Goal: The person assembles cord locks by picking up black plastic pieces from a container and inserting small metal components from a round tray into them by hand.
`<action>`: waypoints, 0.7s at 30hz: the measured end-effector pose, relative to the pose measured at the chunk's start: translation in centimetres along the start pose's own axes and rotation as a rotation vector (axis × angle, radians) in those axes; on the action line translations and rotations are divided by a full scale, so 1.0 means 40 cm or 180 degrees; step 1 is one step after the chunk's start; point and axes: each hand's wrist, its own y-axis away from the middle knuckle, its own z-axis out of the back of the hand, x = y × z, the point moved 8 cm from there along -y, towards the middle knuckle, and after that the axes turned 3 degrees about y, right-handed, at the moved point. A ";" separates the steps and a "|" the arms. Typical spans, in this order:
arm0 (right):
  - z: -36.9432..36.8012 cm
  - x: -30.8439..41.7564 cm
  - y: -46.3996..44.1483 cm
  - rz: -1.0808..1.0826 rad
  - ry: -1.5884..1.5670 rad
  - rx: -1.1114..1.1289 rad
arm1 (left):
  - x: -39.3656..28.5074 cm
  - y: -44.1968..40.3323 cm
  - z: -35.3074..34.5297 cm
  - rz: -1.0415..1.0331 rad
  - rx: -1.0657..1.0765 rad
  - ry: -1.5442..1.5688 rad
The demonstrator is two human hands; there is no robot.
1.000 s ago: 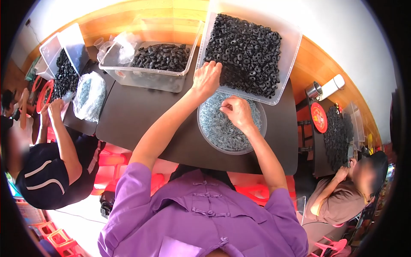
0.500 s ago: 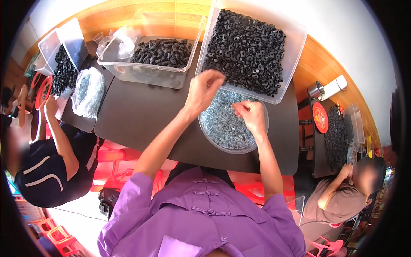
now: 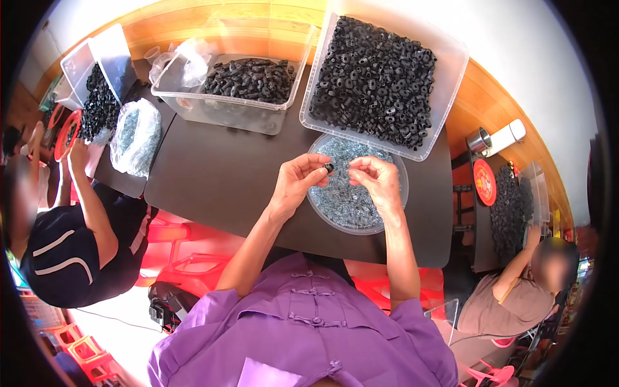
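Between the thumb and fingers of my left hand [image 3: 300,184] is a small black plastic part [image 3: 329,167]. My right hand [image 3: 377,179] is closed in a pinch just to its right; whatever its fingertips hold is too small to make out. Both hands are above a round clear tray [image 3: 351,230] filled with small shiny bluish-clear pieces [image 3: 348,205]. Behind the tray, a large translucent bin [image 3: 449,77] is heaped with small black plastic parts [image 3: 374,80] that have holes in them.
A second clear bin [image 3: 219,116] on the dark table [image 3: 200,164] holds elongated black pieces [image 3: 251,80]. Left of it lies a plastic bag [image 3: 137,138] of bluish pieces. Co-workers sit at left [image 3: 71,238] and right [image 3: 490,293], and red stools [image 3: 193,271] stand below.
My left hand has drawn back from the large bin's edge to above the tray, now with a black part in its fingers. My right hand stays pinched, almost in place.
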 end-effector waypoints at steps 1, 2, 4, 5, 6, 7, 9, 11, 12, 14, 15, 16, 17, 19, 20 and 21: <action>-0.004 0.001 0.002 -0.0064 -0.0146 0.0043 | 0.002 0.001 -0.001 0.0017 0.0017 -0.0067; -0.008 0.004 0.004 -0.0131 -0.0294 0.0082 | 0.006 0.001 0.002 0.0013 0.0009 -0.0066; -0.025 0.039 0.009 -0.0030 -0.0325 0.0051 | 0.010 0.000 0.002 -0.0064 0.0061 -0.0046; -0.034 0.056 0.011 0.0071 -0.0357 0.0012 | 0.011 0.000 0.002 -0.0062 0.0062 -0.0044; -0.044 0.061 0.011 0.0068 -0.0356 0.0010 | 0.012 0.000 0.001 -0.0058 0.0073 -0.0090; -0.053 0.073 0.009 0.0193 -0.0082 -0.0002 | 0.012 0.000 0.000 -0.0054 0.0083 -0.0137; -0.067 0.080 0.005 0.0450 0.0486 -0.0018 | 0.012 0.004 -0.005 -0.0034 0.0078 -0.0181; -0.075 0.093 0.008 0.0590 0.0822 0.0029 | 0.011 0.005 -0.002 -0.0030 0.0069 -0.0226; -0.081 0.104 0.012 0.0719 0.1162 0.0074 | 0.014 0.005 -0.002 -0.0029 0.0107 -0.0226; -0.085 0.113 0.016 0.0723 0.1178 0.0063 | 0.018 0.007 0.000 -0.0022 0.0138 -0.0216; -0.082 0.111 0.015 0.0665 0.1077 0.0016 | 0.019 0.007 0.000 -0.0032 0.0169 -0.0208; -0.079 0.108 0.016 0.0605 0.0975 -0.0032 | 0.020 0.007 -0.001 -0.0041 0.0201 -0.0200; -0.078 0.105 0.017 0.0594 0.0980 -0.0029 | 0.021 0.007 -0.001 -0.0033 0.0198 -0.0192; -0.082 0.104 0.018 0.0650 0.0921 0.0050 | 0.020 0.008 0.001 -0.0043 0.0168 -0.0157; -0.084 0.104 0.019 0.0645 0.0923 0.0056 | 0.020 0.009 0.002 -0.0041 0.0161 -0.0153; -0.085 0.110 0.021 0.0727 0.0920 0.0004 | 0.019 0.010 0.003 -0.0027 0.0146 -0.0108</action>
